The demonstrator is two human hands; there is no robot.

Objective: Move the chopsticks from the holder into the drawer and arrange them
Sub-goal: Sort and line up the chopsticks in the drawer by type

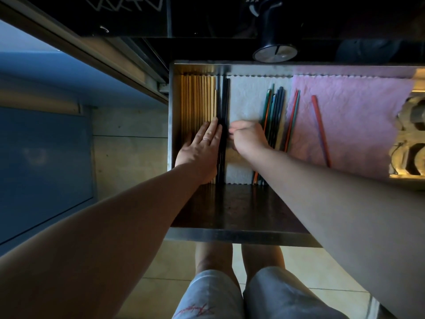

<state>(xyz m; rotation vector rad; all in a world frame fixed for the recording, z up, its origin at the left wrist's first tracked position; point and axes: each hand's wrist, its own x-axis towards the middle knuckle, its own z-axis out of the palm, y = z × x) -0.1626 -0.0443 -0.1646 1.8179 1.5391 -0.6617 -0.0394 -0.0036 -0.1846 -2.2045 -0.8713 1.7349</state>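
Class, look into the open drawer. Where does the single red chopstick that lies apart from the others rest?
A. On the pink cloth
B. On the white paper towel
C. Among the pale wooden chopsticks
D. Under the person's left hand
A: the lone red chopstick lies slanted on the pink cloth, well to the right of the white paper towel and both hands.

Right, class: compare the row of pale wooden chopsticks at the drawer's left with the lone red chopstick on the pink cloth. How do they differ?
The pale wooden chopsticks lie packed side by side, parallel to the drawer's wall; the lone red chopstick lies alone and slanted. The wooden ones sit under the flat left hand; the red one is untouched on the pink cloth. Both lie flat in the drawer.
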